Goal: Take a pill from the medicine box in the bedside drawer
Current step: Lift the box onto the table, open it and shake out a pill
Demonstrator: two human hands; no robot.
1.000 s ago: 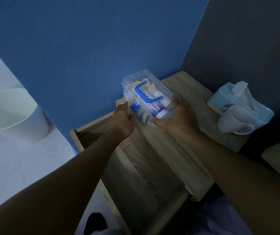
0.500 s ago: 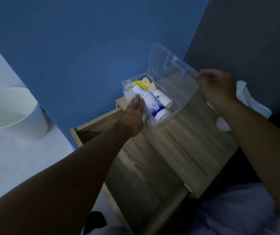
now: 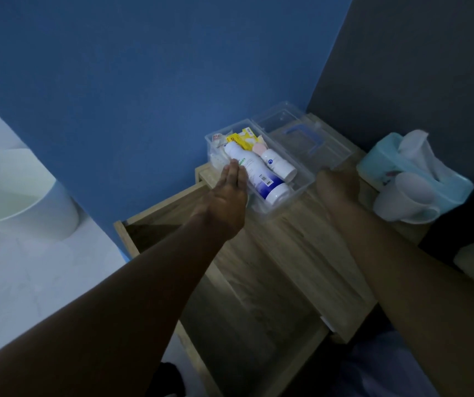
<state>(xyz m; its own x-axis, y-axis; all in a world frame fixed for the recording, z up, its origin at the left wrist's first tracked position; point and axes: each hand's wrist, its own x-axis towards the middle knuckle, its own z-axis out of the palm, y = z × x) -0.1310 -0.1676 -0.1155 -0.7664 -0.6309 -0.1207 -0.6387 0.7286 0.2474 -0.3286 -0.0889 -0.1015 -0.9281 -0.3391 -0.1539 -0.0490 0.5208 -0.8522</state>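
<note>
Your left hand (image 3: 230,193) is flat, fingers straight and together, pressed against the near long wall of the medicine box (image 3: 301,186); it grips nothing, same spot as half a second ago. Your right hand (image 3: 337,181) has dropped from the raised lid to the worktop (image 3: 301,247) beside the box's right end. Fingers are blurred and turned away, so I can't tell if it's open or closed.

The lid (image 3: 304,136) now lies fully back, flat behind the box, blue handle (image 3: 306,137) facing down. Before, it was half up in your right hand.

The box sits on the worktop at the blue wall, above the open drawer (image 3: 155,222). Inside: large white bottle (image 3: 254,171), smaller white bottle (image 3: 277,164), yellow packet (image 3: 243,138). No pill can be made out; labels unreadable in this dim light.

Tissue box (image 3: 410,167) and white mug (image 3: 405,199) at right. Bin (image 3: 15,190) cut off at left.
</note>
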